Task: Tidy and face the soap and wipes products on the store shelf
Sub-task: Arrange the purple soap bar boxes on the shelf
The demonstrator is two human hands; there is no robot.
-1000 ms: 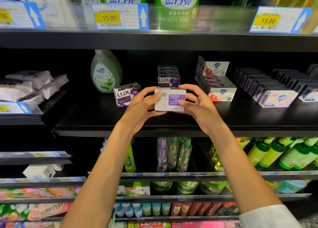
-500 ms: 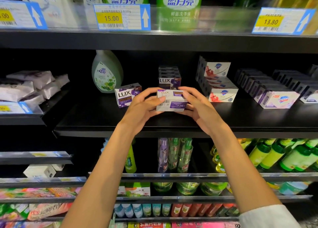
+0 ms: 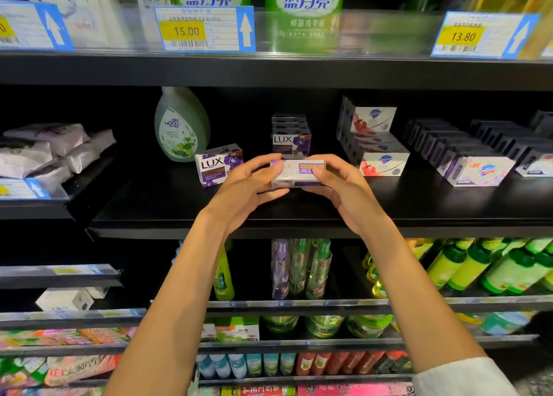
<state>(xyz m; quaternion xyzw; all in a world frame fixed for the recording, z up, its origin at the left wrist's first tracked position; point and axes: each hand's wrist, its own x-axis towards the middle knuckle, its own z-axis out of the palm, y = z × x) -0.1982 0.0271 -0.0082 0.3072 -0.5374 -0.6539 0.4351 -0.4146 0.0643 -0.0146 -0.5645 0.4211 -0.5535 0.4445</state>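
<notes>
Soap box (image 3: pixel 297 172) flatter than before, in both hands (image 3: pixel 299 186)

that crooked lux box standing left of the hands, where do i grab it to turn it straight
Pinch the crooked Lux box across its two short ends, coming from the front over the shelf edge. It stands upright and turned at an angle, with bare shelf around it. Both hands are busy holding another soap box, so free one first.

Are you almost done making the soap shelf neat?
Not yet. Looks done: the Safeguard boxes on the right stand in straight rows. In hand: the left hand and right hand both hold one Lux box just above the shelf. Left: setting it down, straightening the crooked Lux box, and tidying the jumbled wipes packs.
</notes>
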